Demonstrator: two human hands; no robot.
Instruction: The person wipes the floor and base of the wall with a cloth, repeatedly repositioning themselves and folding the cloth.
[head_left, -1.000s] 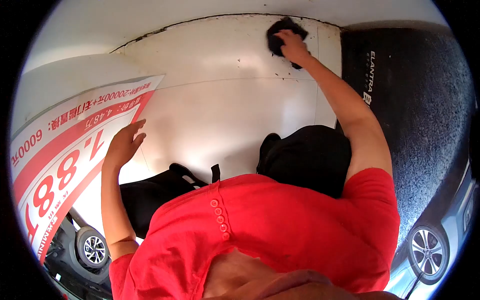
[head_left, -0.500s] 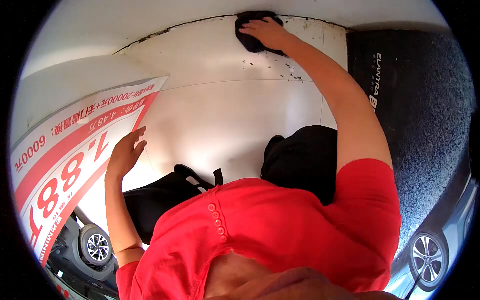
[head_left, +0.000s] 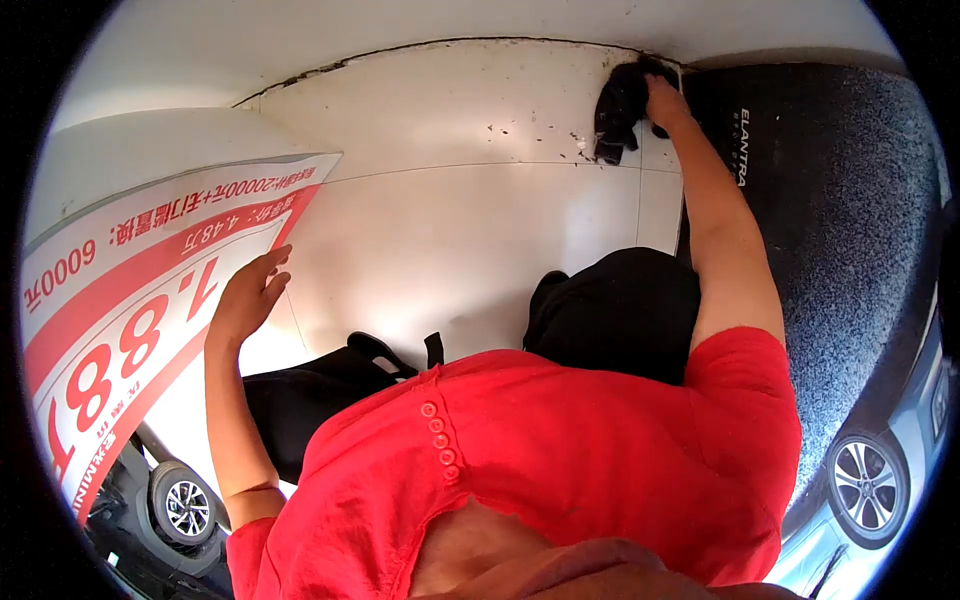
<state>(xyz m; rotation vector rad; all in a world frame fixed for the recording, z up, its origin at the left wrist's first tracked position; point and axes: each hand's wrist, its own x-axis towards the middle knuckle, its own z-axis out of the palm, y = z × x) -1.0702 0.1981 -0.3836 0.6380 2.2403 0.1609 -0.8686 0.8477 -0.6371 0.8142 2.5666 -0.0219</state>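
My right hand (head_left: pixel 666 103) is closed on a bunched black cloth (head_left: pixel 622 108), which lies on the pale tiled floor (head_left: pixel 430 220) close to the wall and the dark mat's edge. Small dark bits of debris (head_left: pixel 548 142) are scattered on the tiles just left of the cloth. At the left, my left hand (head_left: pixel 252 292) holds nothing, its fingers apart. It is beside the edge of a red and white price sign (head_left: pixel 150 290); I cannot tell whether it touches it.
A dark mat (head_left: pixel 800 200) printed ELANTRA covers the floor at the right. The white wall (head_left: pixel 450 22) meets the tiles along a dark, dirty seam. Car wheels show at lower left (head_left: pixel 187 508) and lower right (head_left: pixel 865 485).
My right hand has carried the black cloth rightward along the wall's foot, toward the mat. Tiles where it lay are uncovered. My left hand has barely moved.
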